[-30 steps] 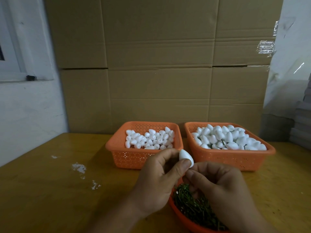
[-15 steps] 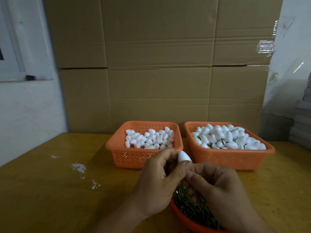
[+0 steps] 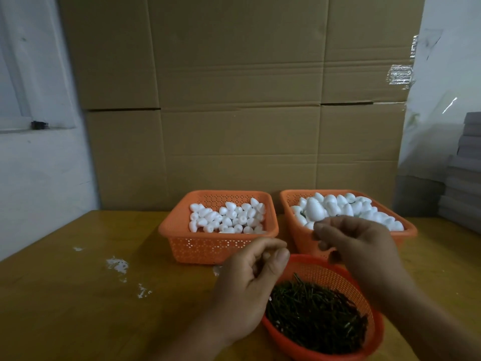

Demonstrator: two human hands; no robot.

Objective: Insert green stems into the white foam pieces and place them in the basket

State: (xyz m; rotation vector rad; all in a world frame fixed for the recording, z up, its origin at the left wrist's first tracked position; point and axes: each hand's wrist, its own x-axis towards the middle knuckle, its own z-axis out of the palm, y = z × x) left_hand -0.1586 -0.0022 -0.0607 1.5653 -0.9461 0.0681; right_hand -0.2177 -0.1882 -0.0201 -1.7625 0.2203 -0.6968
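Nearest the camera, a round orange bowl [image 3: 364,290] of mesh plastic sits on the wooden counter [image 3: 78,295], filled with a tangle of dark green stems [image 3: 315,319]. The left hand [image 3: 250,285] hovers over the bowl's left edge, back toward the camera; its grip is loosely curled, thumb tip close to the bent forefinger, and whether anything small lies between them cannot be told. The right hand [image 3: 356,246] is raised above the bowl's far rim. Its grip is partly open, fingers bent and spread a little, the fingertips [image 3: 318,227] pointing left and closing on nothing that can be seen.

Just beyond those fingertips a white foam piece [image 3: 315,210], egg-shaped, stands out over the heap in the right basket [image 3: 299,230]; whether it rests on the pile or is in the air above it cannot be told, and it appears apart from the fingers. That orange basket is piled high with foam pieces [image 3: 364,212], with bits of dark stem showing among them. Just beside it, to the left, a second orange basket [image 3: 179,235] holds a lower layer of smaller white foam pieces [image 3: 229,218].

White crumbs [image 3: 117,265] are scattered on the counter left of the hands. Behind the baskets stands a wall of brown cardboard [image 3: 234,113], with a pale wall [image 3: 39,165] to the left.
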